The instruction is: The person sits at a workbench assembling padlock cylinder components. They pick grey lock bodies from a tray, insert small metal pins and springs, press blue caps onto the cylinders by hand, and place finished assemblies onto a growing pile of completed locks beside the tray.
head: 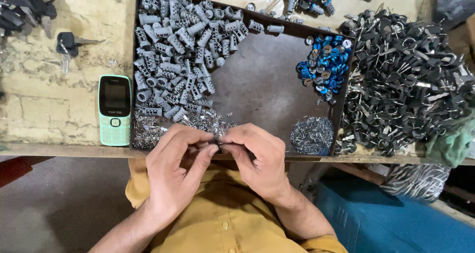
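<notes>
**Fingertips meet over the tray's near edge**

We look down on both hands, held together just above the near rim of the dark metal tray [257,84]. Our left hand [175,171] and right hand [260,161] pinch a small dark part [216,142] between thumbs and forefingers; the fingers hide nearly all of it, so we cannot tell its shape. Just behind the knuckles lies a heap of tiny silver pins [163,126], partly covered by our hands. Grey lock cylinders [180,50] fill the tray's left side, blue rings [325,65] sit at its right wall, and a second silver pile [311,134] rests in the near right corner. A mint-green phone [115,109] lies left of the tray, and black-headed keys [410,79], cut off at the frame edge, spread to the right.
</notes>
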{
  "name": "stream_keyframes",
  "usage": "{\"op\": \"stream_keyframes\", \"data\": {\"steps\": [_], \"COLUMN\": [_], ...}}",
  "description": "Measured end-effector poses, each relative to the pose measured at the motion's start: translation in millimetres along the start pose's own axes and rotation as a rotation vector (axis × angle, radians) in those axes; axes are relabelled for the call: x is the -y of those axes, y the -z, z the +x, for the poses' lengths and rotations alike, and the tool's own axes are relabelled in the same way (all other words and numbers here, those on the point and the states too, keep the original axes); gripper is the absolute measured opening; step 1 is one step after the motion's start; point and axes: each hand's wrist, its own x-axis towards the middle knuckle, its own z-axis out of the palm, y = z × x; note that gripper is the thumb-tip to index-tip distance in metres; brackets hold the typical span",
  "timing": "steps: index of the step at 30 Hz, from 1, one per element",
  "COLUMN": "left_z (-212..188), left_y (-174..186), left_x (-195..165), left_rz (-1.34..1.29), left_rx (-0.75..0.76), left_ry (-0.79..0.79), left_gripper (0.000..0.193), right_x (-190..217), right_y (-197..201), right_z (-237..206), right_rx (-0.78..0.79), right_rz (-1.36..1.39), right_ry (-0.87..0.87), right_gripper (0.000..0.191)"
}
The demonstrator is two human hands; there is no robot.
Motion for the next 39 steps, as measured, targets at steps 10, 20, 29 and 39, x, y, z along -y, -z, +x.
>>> {"op": "stream_keyframes", "data": {"steps": [10, 20, 29, 39], "left_z": [1, 3, -13, 0], "left_y": [9, 21, -1, -34], "left_x": [14, 5, 29, 16], "left_rz": [-0.266, 0.271, -0.805, -0.391], "left_rx": [0.176, -0.029, 0.449, 0.440], "left_ry": [0.267, -0.187, 0.494, 0.111], "left_gripper": [0.008, 0.015, 0.012, 0.010], "right_x": [11, 7, -1, -21], "right_y": [-9, -2, 8, 31], "right_z": [1, 0, -35, -48], "right_rx": [-0.108, -0.185, -0.025, -0.129], "right_rz": [-0.163, -0.121, 0.100, -0.098], "right_ry": [0.233, -0.003, 0.109, 0.235], "right_gripper": [0.030, 0.023, 0.024, 0.030]}}
